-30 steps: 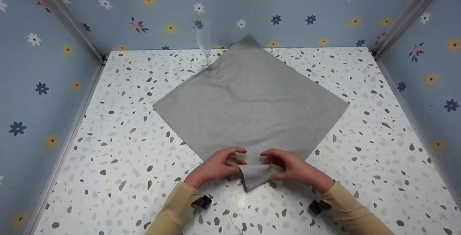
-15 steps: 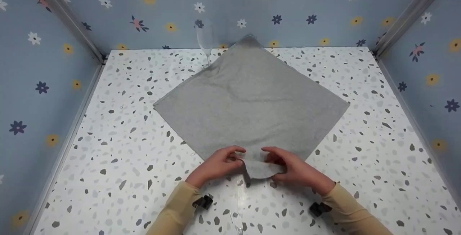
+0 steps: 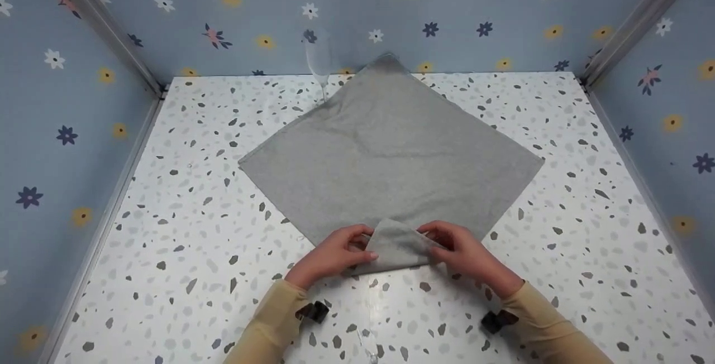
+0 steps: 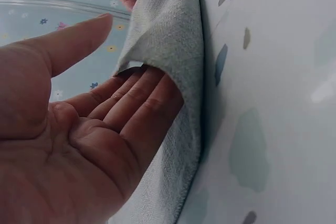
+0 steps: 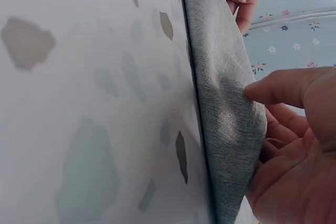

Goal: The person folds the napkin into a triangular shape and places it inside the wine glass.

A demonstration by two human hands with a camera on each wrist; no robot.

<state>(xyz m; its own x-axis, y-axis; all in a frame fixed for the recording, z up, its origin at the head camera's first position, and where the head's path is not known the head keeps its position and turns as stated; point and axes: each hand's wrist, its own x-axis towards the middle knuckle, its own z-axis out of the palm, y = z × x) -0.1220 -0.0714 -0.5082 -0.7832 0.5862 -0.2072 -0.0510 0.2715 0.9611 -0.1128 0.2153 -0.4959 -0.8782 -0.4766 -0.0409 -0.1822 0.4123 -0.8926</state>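
Observation:
A square grey cloth [image 3: 385,152] lies spread as a diamond, a corner pointing at the back wall. Its near corner is folded over, making a small flap [image 3: 394,244] between the hands. The left hand [image 3: 341,252] has its fingers fairly straight, tips tucked under the fold; in the left wrist view its thumb [image 4: 79,43] stands apart from the cloth. My right hand [image 3: 461,247] pinches the flap's right side. Its thumb [image 5: 273,87] presses the front in the right wrist view, while the other fingers are partly hidden behind.
A clear stemmed glass [image 3: 319,65] stands at the back, beside the cloth's upper left edge. Flowered blue walls [image 3: 357,12] enclose the speckled white table [image 3: 184,202] at the back and both sides. A small clear object [image 3: 371,357] lies at the front edge.
The cloth's near corner, which hung toward the front, has been turned up and away and now lies folded over the cloth. Both hands have shifted only slightly.

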